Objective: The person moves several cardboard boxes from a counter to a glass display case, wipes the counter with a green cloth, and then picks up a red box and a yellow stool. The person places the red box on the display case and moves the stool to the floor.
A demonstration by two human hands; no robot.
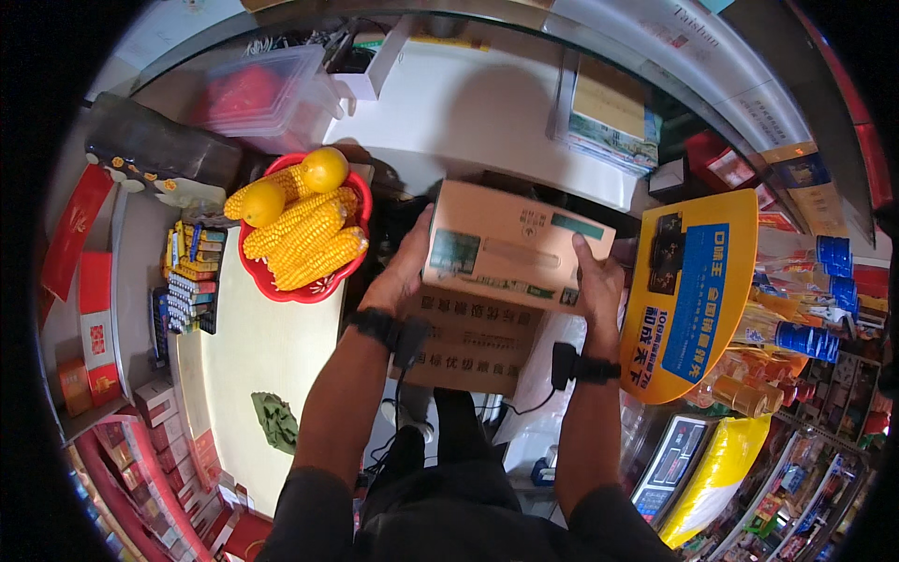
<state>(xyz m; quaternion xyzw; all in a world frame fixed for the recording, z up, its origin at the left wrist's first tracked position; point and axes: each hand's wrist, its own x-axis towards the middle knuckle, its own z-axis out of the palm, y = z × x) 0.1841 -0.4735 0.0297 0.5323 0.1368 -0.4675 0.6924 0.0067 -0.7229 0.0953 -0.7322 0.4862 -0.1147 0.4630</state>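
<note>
A closed cardboard box [516,249] with green printing is held between my two hands in front of me. My left hand [402,270] grips its left end, with the fingers partly hidden. At the right end, my right hand [598,281] has its thumb on the top face, the other fingers out of sight beneath. Below this box lies another cardboard carton [467,351] bearing dark writing. To the left, a red scalloped basket [307,293] holds several corn cobs [302,239] and two round yellow fruits [325,169].
A pale counter [235,351] with a crumpled green cloth-like item [275,421] is at left. Beyond are a white shelf [421,105] and a plastic tub [260,91]. A yellow sign [692,295], bottles [801,337] and a scale [671,460] stand right.
</note>
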